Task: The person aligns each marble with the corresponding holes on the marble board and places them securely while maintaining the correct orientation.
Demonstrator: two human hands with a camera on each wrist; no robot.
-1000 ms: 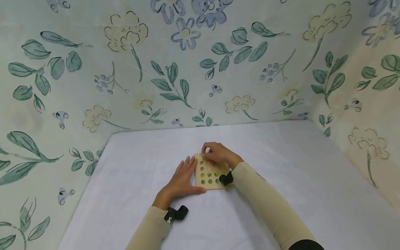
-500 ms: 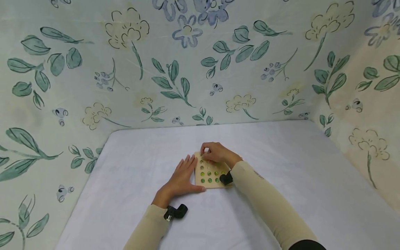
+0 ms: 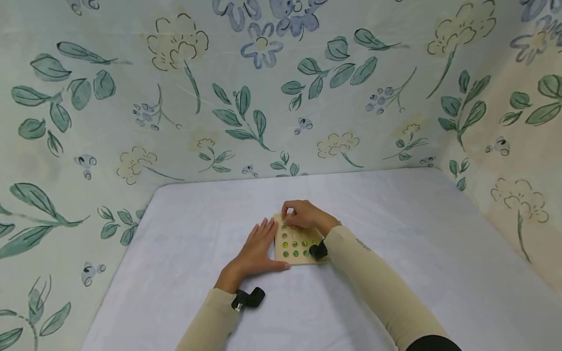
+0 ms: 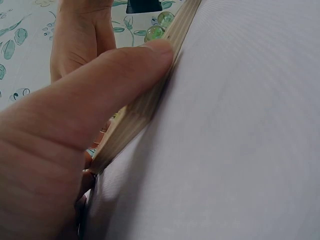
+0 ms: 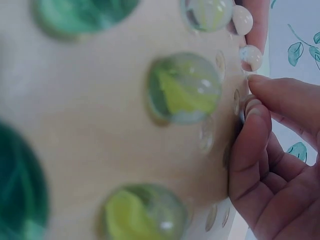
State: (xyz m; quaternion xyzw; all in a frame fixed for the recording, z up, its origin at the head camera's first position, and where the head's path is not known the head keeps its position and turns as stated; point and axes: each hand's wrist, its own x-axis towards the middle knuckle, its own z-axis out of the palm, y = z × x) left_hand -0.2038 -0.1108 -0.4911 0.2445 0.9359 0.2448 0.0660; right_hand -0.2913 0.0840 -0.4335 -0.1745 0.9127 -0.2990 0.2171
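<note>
A square wooden board (image 3: 298,261) lies on the white cloth, with rows of round hollows. Green-swirled glass marbles (image 3: 295,244) fill the near rows; paler, clear marbles (image 5: 251,57) sit along the left column. My left hand (image 3: 256,256) lies against the board's left side with its fingers straight, its thumb (image 4: 115,70) on the near edge. At the far left corner, my right hand (image 3: 307,214) pinches a clear marble (image 5: 250,105) between thumb and fingers, low over the board. The marble is mostly covered by the fingertips.
Several bare hollows (image 5: 211,217) show in the board in the right wrist view. White cloth (image 3: 386,209) covers the table around it. A flower-printed curtain (image 3: 272,117) stands behind and at both sides. Each wrist wears a small black camera (image 3: 251,297).
Both hands and the board stay practically where they were; the right fingers still pinch at the far left corner. Only the head view shifts slightly.
</note>
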